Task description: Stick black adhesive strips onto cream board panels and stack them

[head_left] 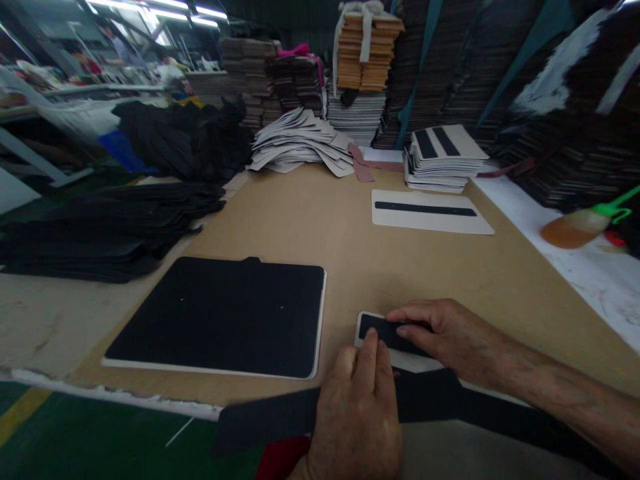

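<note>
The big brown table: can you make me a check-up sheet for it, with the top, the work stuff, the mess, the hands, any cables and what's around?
Surface: brown tabletop, lit dimly.
Job's things: dark strip on a pale board; black panel to the left.
Clutter: pile of black pieces, heap of pale sheets, bottle with a green top.
Left hand: fingertips on the strip.
Right hand: thumb and finger at the strip.
Cables: nothing seen.
Surroundings: tied orange stack, green floor, ceiling lights.
</note>
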{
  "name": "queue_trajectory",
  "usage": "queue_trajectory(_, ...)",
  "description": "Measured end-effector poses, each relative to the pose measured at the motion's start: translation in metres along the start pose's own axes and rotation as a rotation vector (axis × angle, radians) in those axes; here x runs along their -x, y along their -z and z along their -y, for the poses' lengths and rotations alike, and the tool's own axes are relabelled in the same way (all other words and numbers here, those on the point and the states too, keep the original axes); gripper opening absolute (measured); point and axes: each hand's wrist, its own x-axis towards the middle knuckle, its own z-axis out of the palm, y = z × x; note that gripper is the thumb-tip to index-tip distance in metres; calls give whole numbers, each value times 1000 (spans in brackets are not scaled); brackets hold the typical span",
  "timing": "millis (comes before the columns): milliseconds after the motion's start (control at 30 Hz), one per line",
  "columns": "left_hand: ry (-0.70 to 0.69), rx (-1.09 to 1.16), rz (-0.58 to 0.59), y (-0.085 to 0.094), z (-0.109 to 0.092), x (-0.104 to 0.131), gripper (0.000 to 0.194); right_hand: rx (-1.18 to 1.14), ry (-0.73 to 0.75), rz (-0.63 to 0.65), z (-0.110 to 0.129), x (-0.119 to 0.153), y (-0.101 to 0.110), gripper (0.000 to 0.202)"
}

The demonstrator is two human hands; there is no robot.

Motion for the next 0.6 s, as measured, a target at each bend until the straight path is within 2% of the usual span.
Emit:
queue_trajectory(233,-3,11,-66,2,-1,-3,41,-13,12,-45,2,-1,-2,26)
queue_trajectory(400,17,11,19,2,0,-3,47,-21,27,-46,-1,-2,-3,25)
queue_trajectory(500,-2,4,58,1,2,-1,52,-7,38,-61,-2,4,7,26)
queue_trajectory(600,-22,-4,66,0,4,1,57,-47,-103,-66,-11,24,30,43)
